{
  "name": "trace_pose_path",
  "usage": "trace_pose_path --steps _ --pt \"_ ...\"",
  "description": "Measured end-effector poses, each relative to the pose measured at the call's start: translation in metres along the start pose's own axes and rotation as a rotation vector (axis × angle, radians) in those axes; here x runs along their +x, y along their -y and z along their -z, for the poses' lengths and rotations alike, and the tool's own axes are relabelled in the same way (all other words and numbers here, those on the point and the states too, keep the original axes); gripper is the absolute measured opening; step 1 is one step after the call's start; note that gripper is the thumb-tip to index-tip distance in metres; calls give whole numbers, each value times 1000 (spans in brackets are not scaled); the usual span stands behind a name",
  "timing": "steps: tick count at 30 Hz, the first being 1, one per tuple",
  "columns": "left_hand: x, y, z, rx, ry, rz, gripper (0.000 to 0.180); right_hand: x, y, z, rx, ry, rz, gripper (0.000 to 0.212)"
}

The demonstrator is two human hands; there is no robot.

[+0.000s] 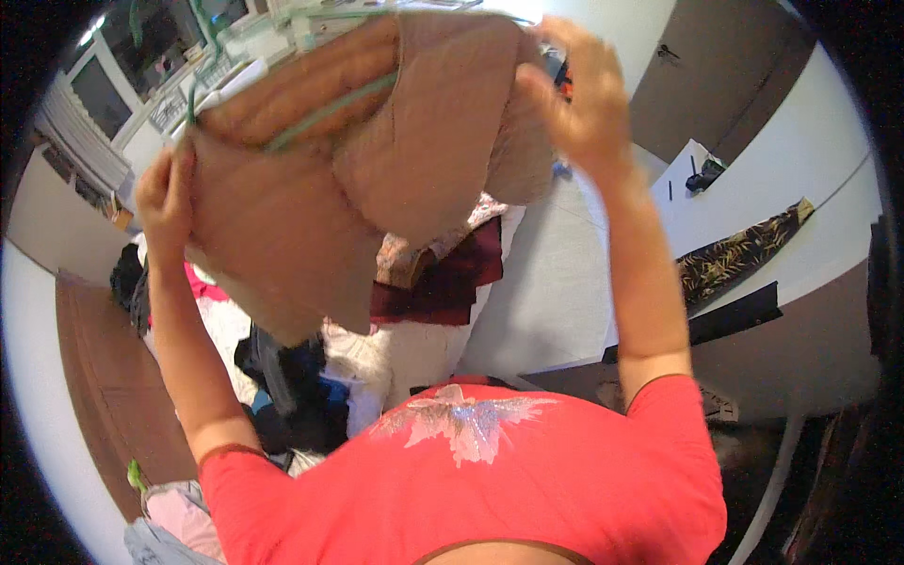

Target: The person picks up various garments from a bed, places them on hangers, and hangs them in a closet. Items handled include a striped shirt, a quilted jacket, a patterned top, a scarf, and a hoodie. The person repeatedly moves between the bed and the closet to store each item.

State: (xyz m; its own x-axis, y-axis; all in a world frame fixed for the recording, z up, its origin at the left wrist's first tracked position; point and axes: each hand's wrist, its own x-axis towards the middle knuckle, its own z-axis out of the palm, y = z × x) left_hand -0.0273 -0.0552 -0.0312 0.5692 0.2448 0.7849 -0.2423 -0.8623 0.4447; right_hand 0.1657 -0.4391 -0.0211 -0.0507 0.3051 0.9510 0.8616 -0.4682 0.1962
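A brown garment [282,207] with green edging is stretched out in the air between my hands. Its upper edge gapes, showing the inside, and loose flaps hang below; I cannot tell its exact kind. My left hand [168,200] pinches it at the left edge. At its upper right corner my right hand [586,104] grips it, thumb toward me, slightly blurred. Beneath the garment lie a dark maroon cloth [450,282] and a patterned cloth [400,256], both partly hidden.
Black clothing [294,381] lies in a heap on a pale cover below my left arm. A dark leaf-patterned cloth [744,256] is at the right. Brown wooden furniture [111,377] stands left, a grey door [720,80] far right, and a window [99,94] far left.
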Motion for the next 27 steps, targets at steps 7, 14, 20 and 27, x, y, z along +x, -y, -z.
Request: trace_pose_path --steps 7,14,20,27 --pt "91 -6 2 -95 -43 -200 28 90 -25 -10 214 311 -268 24" --pt "96 -36 -36 11 -57 -248 23 79 -17 -32 200 403 -231 21" --pt "68 -63 -69 154 -20 39 25 35 -41 -23 24 290 -281 20" --pt "20 -40 -84 273 -533 -520 34 20 -60 -7 -56 74 -308 19"
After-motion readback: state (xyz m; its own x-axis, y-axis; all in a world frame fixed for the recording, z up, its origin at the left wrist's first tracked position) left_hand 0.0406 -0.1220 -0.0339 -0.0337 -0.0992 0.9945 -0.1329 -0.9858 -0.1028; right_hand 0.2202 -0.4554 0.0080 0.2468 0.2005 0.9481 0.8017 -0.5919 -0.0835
